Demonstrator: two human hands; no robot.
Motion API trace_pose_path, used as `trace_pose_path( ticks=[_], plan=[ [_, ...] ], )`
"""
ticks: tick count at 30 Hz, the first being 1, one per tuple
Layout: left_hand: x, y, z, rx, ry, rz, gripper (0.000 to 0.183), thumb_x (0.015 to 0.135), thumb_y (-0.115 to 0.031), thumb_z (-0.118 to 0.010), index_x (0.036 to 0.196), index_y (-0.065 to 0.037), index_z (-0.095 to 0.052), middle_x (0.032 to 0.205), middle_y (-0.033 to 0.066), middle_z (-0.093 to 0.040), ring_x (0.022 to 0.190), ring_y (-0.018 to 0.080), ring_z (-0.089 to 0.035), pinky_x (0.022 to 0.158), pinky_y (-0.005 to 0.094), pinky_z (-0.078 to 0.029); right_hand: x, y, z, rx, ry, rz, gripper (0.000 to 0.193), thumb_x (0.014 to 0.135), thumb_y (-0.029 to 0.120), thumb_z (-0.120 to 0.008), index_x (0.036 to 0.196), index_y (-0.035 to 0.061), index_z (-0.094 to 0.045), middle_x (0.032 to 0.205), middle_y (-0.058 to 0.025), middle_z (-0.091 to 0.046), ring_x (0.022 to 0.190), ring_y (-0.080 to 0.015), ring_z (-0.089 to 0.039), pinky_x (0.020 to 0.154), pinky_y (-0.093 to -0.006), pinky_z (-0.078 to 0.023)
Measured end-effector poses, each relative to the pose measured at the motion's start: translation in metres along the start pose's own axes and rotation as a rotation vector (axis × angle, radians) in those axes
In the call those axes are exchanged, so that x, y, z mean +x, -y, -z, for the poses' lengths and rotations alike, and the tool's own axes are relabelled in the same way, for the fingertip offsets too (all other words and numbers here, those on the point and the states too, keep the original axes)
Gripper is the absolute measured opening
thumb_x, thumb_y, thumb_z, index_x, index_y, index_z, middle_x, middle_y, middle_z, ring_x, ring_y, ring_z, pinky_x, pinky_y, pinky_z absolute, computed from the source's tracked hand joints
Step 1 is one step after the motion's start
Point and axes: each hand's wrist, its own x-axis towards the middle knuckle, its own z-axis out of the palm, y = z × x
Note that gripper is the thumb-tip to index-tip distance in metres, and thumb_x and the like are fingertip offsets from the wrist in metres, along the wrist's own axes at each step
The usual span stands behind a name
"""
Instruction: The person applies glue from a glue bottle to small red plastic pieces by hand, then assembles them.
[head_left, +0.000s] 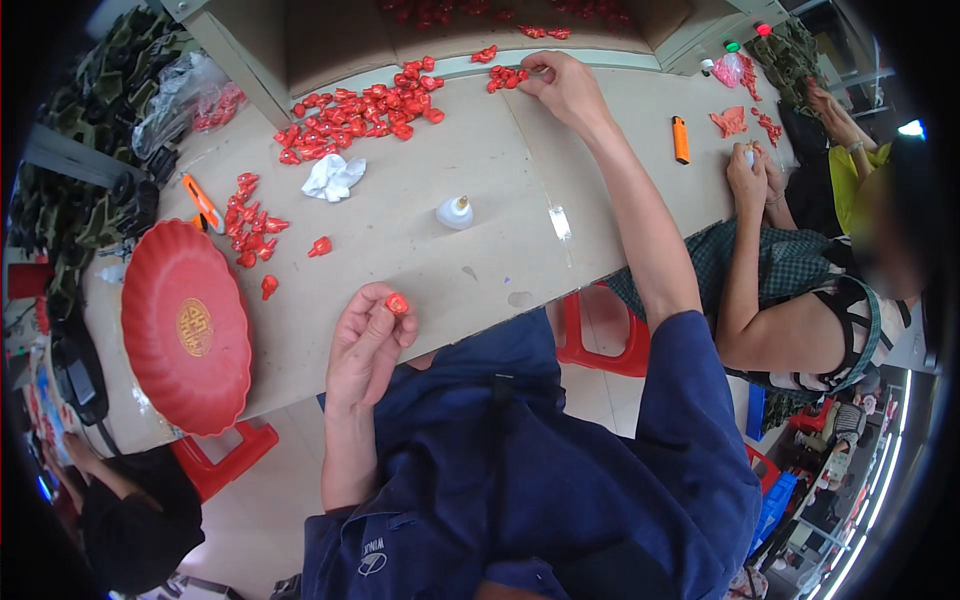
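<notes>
My left hand (368, 340) is raised near the table's front edge, its thumb and fingers pinched round a small glossy red plastic part (397, 303). Farther away, my right hand (568, 90) reaches to the back of the table. Its thumb and forefinger close at the edge of a little cluster of similar red parts (503, 79); the exact piece between them is hard to make out. Between the hands stands a small white squeeze bottle (455, 214) with a brass-coloured tip. A large heap of red parts (370, 115) lies at the back left.
A crumpled white tissue (333, 178), more red parts (250, 222), an orange utility knife (203, 204) and a scalloped red tray (230, 350) are at left. An orange-and-black tool (680, 140) lies at right. A shelf (340, 40) borders the back; a co-worker's hands (750, 178) work at right.
</notes>
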Motion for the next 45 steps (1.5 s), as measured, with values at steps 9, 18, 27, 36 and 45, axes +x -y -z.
trace_pose_path(
  ticks=[9, 18, 27, 36, 45],
  plan=[
    [-0.005, 0.002, -0.005, 0.045, -0.041, -0.013, 0.013, 0.09, -0.011, -0.052, 0.1, -0.004, -0.051, 0.082, 0.0055, -0.055, 0.072, 0.0106, -0.049, 0.063, 0.0216, -0.039, -0.07, 0.033, 0.029, 0.432, 0.101, -0.154, 0.021, 0.081, 0.013, -0.062, 0.097, 0.0002, -0.065, 0.083, -0.0063, -0.066, 0.074, -0.0111, -0.058, 0.07, -0.0251, -0.046],
    [-0.003, 0.02, -0.033, 0.081, -0.135, 0.036, 0.016, 0.088, -0.009, -0.054, 0.102, -0.001, -0.054, 0.087, 0.0069, -0.061, 0.072, 0.0103, -0.055, 0.064, 0.0205, -0.044, -0.194, 0.118, 0.033, 0.914, 0.204, -0.27, 0.019, 0.072, -0.002, -0.068, 0.09, -0.0025, -0.065, 0.084, -0.0072, -0.065, 0.074, -0.0106, -0.059, 0.067, -0.0235, -0.047],
    [-0.012, 0.023, -0.029, 0.109, -0.121, -0.04, 0.018, 0.087, -0.007, -0.056, 0.103, 0.0, -0.055, 0.091, 0.0067, -0.062, 0.074, 0.0097, -0.057, 0.065, 0.0199, -0.046, -0.19, 0.131, 0.028, 0.503, 0.089, 0.157, 0.009, 0.072, 0.003, -0.067, 0.08, 0.0006, -0.063, 0.072, -0.0085, -0.06, 0.065, -0.0205, -0.056, 0.058, -0.0282, -0.045],
    [-0.014, 0.024, -0.032, 0.419, -0.152, -0.088, 0.017, 0.084, -0.006, -0.06, 0.099, 0.001, -0.06, 0.082, 0.0041, -0.063, 0.07, 0.0068, -0.056, 0.062, 0.0183, -0.045, -0.187, 0.13, 0.025, 0.467, 0.281, 0.246, 0.009, 0.074, 0.01, -0.066, 0.078, 0.0017, -0.063, 0.068, -0.0078, -0.057, 0.064, -0.0221, -0.053, 0.057, -0.0308, -0.044],
    [-0.013, 0.019, -0.024, 0.326, -0.049, 0.036, 0.016, 0.083, -0.005, -0.06, 0.099, -0.001, -0.061, 0.081, 0.0035, -0.063, 0.069, 0.0067, -0.057, 0.061, 0.0185, -0.044, -0.186, 0.127, 0.024, 0.512, 0.318, 0.284, 0.013, 0.071, 0.013, -0.069, 0.075, 0.0022, -0.064, 0.067, -0.0069, -0.058, 0.061, -0.0214, -0.053, 0.055, -0.03, -0.044]
  ],
)
